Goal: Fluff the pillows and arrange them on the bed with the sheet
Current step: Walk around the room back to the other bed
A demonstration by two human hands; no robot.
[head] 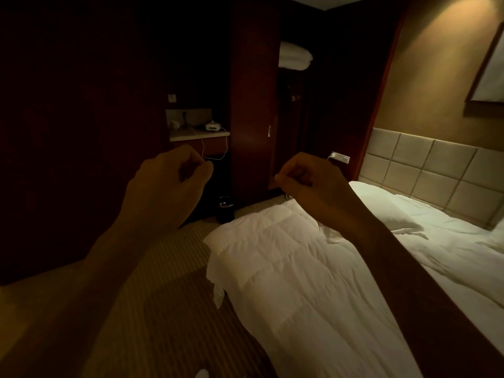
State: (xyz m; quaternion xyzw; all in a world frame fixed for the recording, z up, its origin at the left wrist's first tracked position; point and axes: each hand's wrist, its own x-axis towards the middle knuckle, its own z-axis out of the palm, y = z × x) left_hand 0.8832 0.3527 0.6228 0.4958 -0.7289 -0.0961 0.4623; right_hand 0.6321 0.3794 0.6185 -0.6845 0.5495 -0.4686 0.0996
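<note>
**Both hands raised and clenched above a rumpled bed**

The left hand (169, 181) and right hand (308, 181) are held up side by side in front of the camera. The fingers of each curl in against the thumb, and nothing shows in either grip.

Below them a white quilt (294, 268) lies along the near side of the bed (463, 290). Its long axis runs from the lower right up toward the wardrobe (253, 105). Its far end is blunt and puffed, and its left edge droops over the striped carpet (163, 282).

A white pillow (381, 203) lies at the head of the bed, lengthwise along the padded headboard (425, 170) and just beside it. The wrinkled sheet (441, 241) spreads out next to the pillow. A corner of a second pillow (497, 236) shows at the right edge.

More white bedding (296, 55) sits folded on the wardrobe's top shelf. Left of the wardrobe, a small counter (199, 135) carries a white device (211, 126), and a cable (215, 156) hangs off its front. A dark bin (225, 208) stands on the floor below.
</note>
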